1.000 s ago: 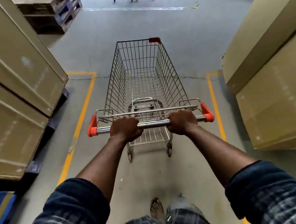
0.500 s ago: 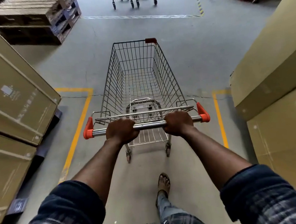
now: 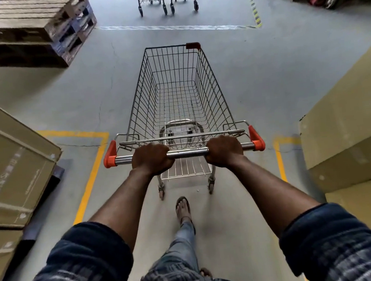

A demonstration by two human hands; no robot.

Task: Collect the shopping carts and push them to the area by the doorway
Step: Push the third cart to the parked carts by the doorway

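1 cart (image 3: 179, 110) | left grip (image 3: 152, 159) clasps handle (image 3: 188, 153) | right grip (image 3: 223, 152) clasps handle

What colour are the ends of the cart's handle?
Orange caps sit on both ends of the silver handle, clearest in the head view.

Open floor (image 3: 263, 73) ahead between pallets (image 3: 34, 30) and cartons (image 3: 343, 125).

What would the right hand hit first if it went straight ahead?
Probably the wire rear gate of the shopping cart, just past the handle bar the right hand grips; depth is unclear.
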